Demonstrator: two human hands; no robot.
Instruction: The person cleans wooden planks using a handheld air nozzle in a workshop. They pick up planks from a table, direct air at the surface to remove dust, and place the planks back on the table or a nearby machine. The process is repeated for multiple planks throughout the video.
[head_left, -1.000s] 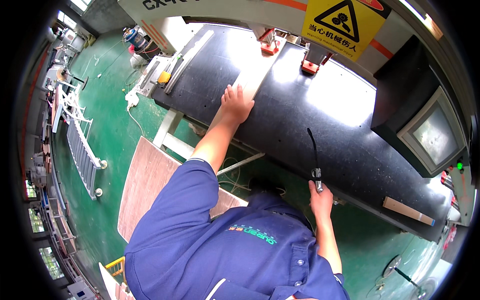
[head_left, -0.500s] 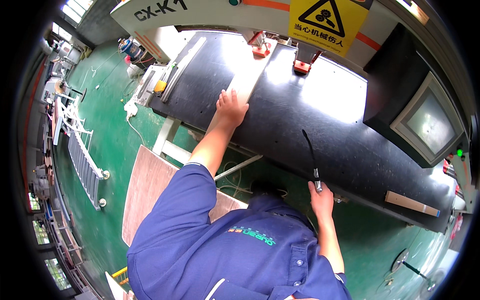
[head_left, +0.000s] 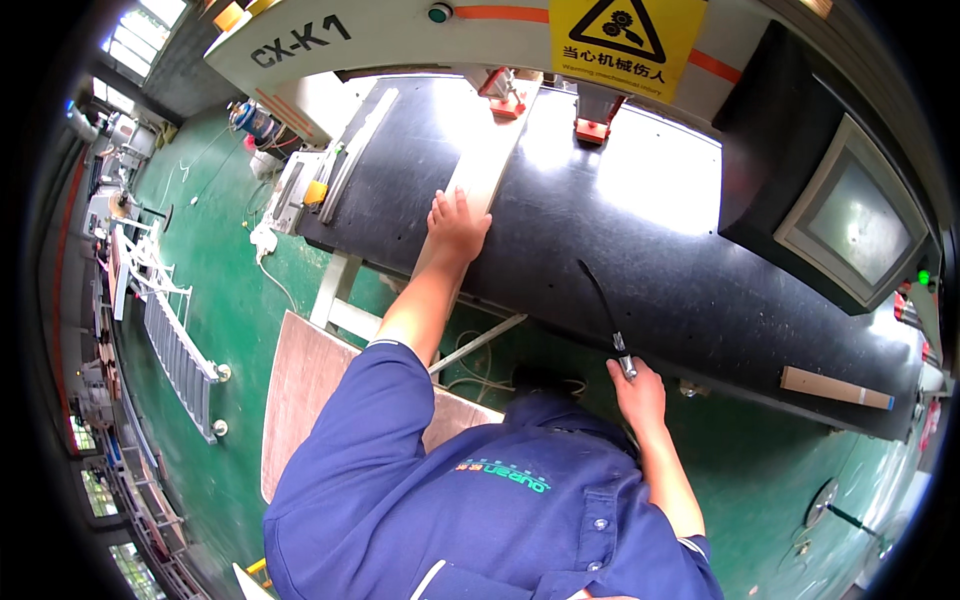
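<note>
A long pale board (head_left: 490, 165) lies on the black machine table, its far end beneath a red-footed clamp (head_left: 507, 104). My left hand (head_left: 457, 228) rests flat on the board near the table's front edge, fingers slightly spread. At the front edge, further right, my right hand (head_left: 638, 392) is closed around a silver-ended tool with a thin, curved black tube (head_left: 598, 292). The tube points away from me over the tabletop, apart from the board. Part of the tool's grip is hidden in my fingers.
A second red-footed clamp (head_left: 592, 130) hangs right of the board. A machine screen (head_left: 855, 215) juts over the table's right side, above a brown strip (head_left: 835, 387). Metal rails (head_left: 360, 150) lie at the left end. A wood-grain panel (head_left: 310, 385) stands by my left arm.
My view has turned slightly. The black tube in my right hand now leans further left. My left hand stays on the board, and the board looks unmoved under the clamp.
</note>
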